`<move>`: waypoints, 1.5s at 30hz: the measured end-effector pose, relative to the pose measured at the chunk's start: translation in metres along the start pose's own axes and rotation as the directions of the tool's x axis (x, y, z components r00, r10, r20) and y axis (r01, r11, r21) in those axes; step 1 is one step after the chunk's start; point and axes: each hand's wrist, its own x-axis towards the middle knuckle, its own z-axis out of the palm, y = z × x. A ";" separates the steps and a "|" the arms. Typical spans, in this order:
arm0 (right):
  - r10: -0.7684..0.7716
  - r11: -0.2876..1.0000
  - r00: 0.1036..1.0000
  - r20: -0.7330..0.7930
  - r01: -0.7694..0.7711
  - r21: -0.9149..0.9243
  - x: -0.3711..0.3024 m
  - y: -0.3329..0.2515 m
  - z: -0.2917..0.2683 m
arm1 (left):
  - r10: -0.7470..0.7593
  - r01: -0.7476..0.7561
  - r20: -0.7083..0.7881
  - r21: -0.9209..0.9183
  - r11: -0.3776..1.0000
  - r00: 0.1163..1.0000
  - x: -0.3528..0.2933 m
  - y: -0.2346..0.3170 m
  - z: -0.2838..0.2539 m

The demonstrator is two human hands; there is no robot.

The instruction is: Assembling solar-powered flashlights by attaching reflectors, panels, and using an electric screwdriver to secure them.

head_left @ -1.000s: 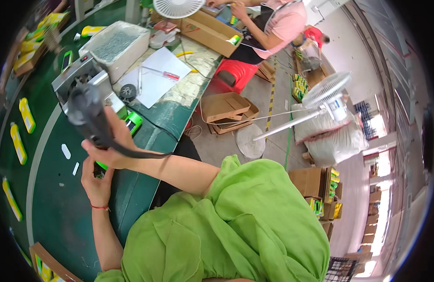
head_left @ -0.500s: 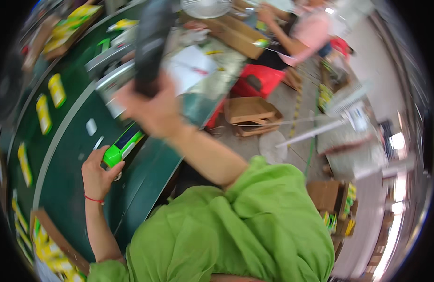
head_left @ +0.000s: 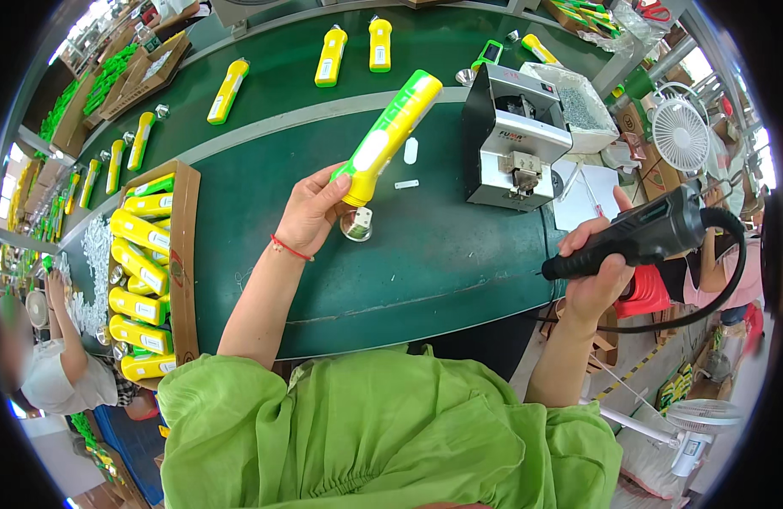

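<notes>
My left hand (head_left: 311, 199) is closed round the lower end of a yellow and green flashlight (head_left: 387, 140), held tilted above the bench. A shiny round reflector (head_left: 356, 226) with a small pale piece on it hangs just below that end. At the right, my right hand (head_left: 597, 259) grips a black corded electric screwdriver (head_left: 642, 233), whose thin tip points left and whose rear bears a metal hook. Between the hands and beyond them stands a silver and black screw feeder (head_left: 510, 144). A white oval piece (head_left: 410, 151) and a small strip (head_left: 406, 184) lie on the bench.
A cardboard box (head_left: 185, 263) of flashlights stands at the left. Several flashlights lie along the far green belt (head_left: 281, 81). A white bin (head_left: 595, 131) of screws sits beside the feeder. The black cable (head_left: 705, 310) loops at the right. Other people sit at both sides.
The view has swung round. My left hand has raised the flashlight from low over the bench and tilted it. My right hand has brought the screwdriver from the feeder, now lying nearly sideways.
</notes>
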 end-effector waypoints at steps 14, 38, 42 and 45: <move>0.144 0.983 0.984 -0.107 -0.155 -0.102 0.009 0.026 -0.013 | 0.048 -0.038 -0.118 0.087 0.995 0.992 0.125 0.001 0.014; -0.201 0.975 0.979 -0.023 0.202 0.090 0.002 0.066 0.026 | 0.194 -0.403 0.368 0.896 0.189 0.909 -0.008 -0.029 0.035; -0.200 0.978 0.979 -0.045 0.202 0.047 -0.004 0.068 0.027 | 0.200 -0.429 0.394 0.885 0.180 0.897 -0.013 -0.029 0.036; -0.193 0.980 0.979 -0.063 0.196 0.041 -0.005 0.066 0.029 | 0.211 -0.433 0.393 0.877 0.206 0.895 -0.017 -0.030 0.037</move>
